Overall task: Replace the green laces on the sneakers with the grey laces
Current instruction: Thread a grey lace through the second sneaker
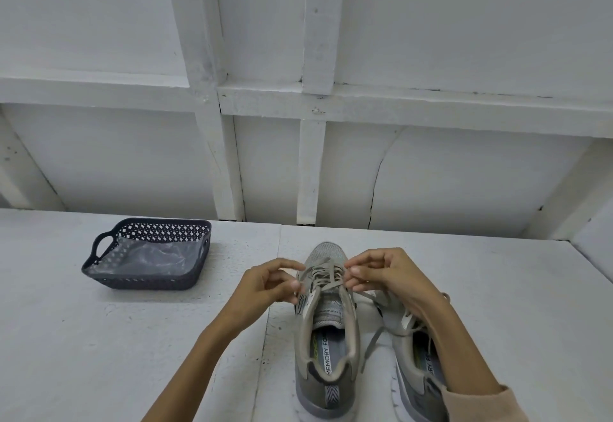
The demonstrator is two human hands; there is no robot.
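Head view: sneaker (326, 315) stands by the counter's (132, 338) near edge, long axis running straight away from the person, toe to the wall. Left hand (272, 280) and right hand (384, 275) flank its eyelets, equally near, each pinching the grey lace (326, 272). Second sneaker (414, 355) just right.

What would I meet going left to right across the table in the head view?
Dark basket → left hand → sneaker whose grey lace both hands pinch → right hand. The second sneaker overlaps the right arm, so it is left out.
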